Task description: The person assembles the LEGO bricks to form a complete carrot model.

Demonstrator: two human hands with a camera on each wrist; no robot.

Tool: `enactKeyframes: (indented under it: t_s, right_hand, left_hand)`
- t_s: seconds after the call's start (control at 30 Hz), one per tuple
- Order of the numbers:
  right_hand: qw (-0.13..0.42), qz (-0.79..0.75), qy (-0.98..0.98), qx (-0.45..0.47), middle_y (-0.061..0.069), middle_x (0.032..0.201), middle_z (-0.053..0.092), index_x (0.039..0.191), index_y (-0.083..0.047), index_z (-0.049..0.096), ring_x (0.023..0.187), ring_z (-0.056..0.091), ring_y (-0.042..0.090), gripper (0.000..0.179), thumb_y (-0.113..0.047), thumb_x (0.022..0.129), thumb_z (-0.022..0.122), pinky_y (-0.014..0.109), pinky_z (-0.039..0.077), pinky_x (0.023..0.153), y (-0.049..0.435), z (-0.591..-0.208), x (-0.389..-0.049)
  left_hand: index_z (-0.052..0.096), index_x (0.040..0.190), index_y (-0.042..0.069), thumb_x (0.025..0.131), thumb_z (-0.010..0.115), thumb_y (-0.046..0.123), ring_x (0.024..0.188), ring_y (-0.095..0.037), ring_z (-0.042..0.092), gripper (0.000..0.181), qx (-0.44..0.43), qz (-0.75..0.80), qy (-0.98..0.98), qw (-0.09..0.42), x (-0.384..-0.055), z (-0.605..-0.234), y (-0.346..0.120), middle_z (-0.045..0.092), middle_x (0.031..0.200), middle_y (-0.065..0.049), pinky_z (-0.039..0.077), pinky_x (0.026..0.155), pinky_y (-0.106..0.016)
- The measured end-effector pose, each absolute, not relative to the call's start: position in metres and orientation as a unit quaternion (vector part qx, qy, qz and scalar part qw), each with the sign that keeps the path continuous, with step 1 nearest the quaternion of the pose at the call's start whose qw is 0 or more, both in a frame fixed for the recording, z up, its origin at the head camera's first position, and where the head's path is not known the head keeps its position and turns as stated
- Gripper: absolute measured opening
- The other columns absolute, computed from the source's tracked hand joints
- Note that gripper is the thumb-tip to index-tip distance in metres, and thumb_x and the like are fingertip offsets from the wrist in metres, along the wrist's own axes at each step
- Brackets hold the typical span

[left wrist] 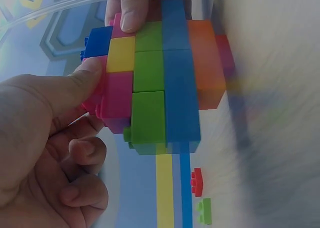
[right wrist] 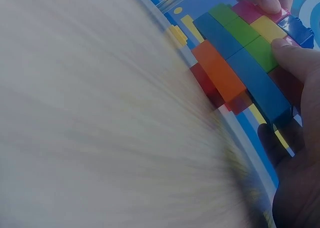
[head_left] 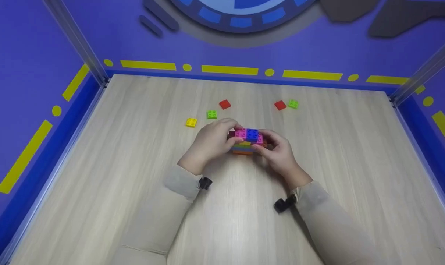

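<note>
Both hands hold a layered building-block model (head_left: 244,145) over the middle of the table. Its layers show orange, blue, green, then pink with yellow, with a pink brick (head_left: 240,133) and a blue brick (head_left: 252,134) on top; a red brick (right wrist: 206,84) pokes out underneath. My left hand (head_left: 217,139) pinches the upper left end, thumb against the pink top brick (left wrist: 95,90) in the left wrist view. Around the right end curls my right hand (head_left: 280,150), its thumb pressing the near side beside the yellow brick (right wrist: 268,28). The model's far side is hidden.
Loose bricks lie beyond the hands: a yellow one (head_left: 191,122), a green one (head_left: 212,114) and a red one (head_left: 225,104) to the left, another red (head_left: 280,105) and green (head_left: 293,104) to the right. Blue panels (head_left: 230,55) wall the table's back and sides.
</note>
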State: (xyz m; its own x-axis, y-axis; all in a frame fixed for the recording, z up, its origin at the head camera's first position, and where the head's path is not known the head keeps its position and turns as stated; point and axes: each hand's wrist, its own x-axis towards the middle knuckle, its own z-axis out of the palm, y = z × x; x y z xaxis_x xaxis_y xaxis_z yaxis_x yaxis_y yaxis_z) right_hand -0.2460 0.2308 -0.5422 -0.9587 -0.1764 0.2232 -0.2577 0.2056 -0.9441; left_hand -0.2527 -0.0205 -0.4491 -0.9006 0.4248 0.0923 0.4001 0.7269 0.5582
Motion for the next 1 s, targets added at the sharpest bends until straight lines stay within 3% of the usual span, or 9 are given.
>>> enactKeyframes:
  t_s: [0.27, 0.5, 0.7, 0.83, 0.9, 1.0]
  right_hand:
    - [0.032, 0.616, -0.777, 0.127, 0.015, 0.136, 0.076, 0.145, -0.004, 0.072, 0.117, 0.070, 0.016, 0.049, -0.010, 0.100, 0.088, 0.019, 0.060, 0.100, 0.230, -0.543, -0.246]
    - [0.032, 0.614, -0.779, 0.124, 0.016, 0.137, 0.076, 0.145, -0.004, 0.072, 0.117, 0.070, 0.016, 0.049, -0.011, 0.099, 0.088, 0.019, 0.060, 0.101, 0.232, -0.543, -0.245]
    - [0.028, 0.610, -0.783, 0.121, 0.013, 0.137, 0.076, 0.146, -0.006, 0.071, 0.120, 0.071, 0.019, 0.050, -0.014, 0.100, 0.088, 0.018, 0.060, 0.102, 0.232, -0.542, -0.245]
    - [0.025, 0.609, -0.783, 0.123, 0.012, 0.138, 0.076, 0.146, -0.006, 0.071, 0.121, 0.071, 0.021, 0.049, -0.017, 0.101, 0.088, 0.019, 0.061, 0.103, 0.232, -0.541, -0.244]
    - [0.023, 0.610, -0.783, 0.124, 0.012, 0.137, 0.076, 0.146, -0.007, 0.071, 0.121, 0.071, 0.021, 0.049, -0.018, 0.101, 0.088, 0.019, 0.061, 0.103, 0.232, -0.541, -0.244]
    - [0.020, 0.609, -0.784, 0.121, 0.012, 0.138, 0.076, 0.147, -0.007, 0.071, 0.122, 0.070, 0.022, 0.050, -0.019, 0.101, 0.088, 0.018, 0.060, 0.103, 0.231, -0.541, -0.245]
  left_hand:
    - [0.073, 0.146, 0.015, 0.107, 0.080, 0.035, 0.117, -0.023, 0.073, 0.044, 0.214, 0.336, 0.917, 0.015, -0.251, -0.460, -0.021, 0.076, 0.141, -0.003, 0.063, 0.106, -0.042]
    - [0.070, 0.151, 0.016, 0.107, 0.078, 0.038, 0.135, -0.022, 0.071, 0.050, 0.214, 0.346, 0.914, 0.018, -0.252, -0.467, -0.021, 0.072, 0.152, -0.003, 0.059, 0.119, -0.043]
    - [0.071, 0.148, 0.018, 0.107, 0.080, 0.039, 0.131, -0.022, 0.069, 0.047, 0.216, 0.373, 0.903, 0.009, -0.252, -0.472, -0.024, 0.074, 0.148, -0.001, 0.060, 0.115, -0.044]
    - [0.071, 0.148, 0.017, 0.106, 0.082, 0.039, 0.139, -0.024, 0.065, 0.049, 0.218, 0.420, 0.881, 0.011, -0.255, -0.478, -0.027, 0.073, 0.149, -0.001, 0.058, 0.117, -0.043]
    - [0.070, 0.150, 0.016, 0.105, 0.083, 0.041, 0.137, -0.027, 0.065, 0.053, 0.219, 0.444, 0.869, 0.014, -0.257, -0.481, -0.029, 0.071, 0.152, -0.002, 0.059, 0.114, -0.041]
    - [0.066, 0.155, 0.015, 0.104, 0.083, 0.045, 0.125, -0.029, 0.063, 0.061, 0.213, 0.477, 0.852, 0.014, -0.260, -0.485, -0.035, 0.066, 0.158, -0.003, 0.056, 0.098, -0.036]
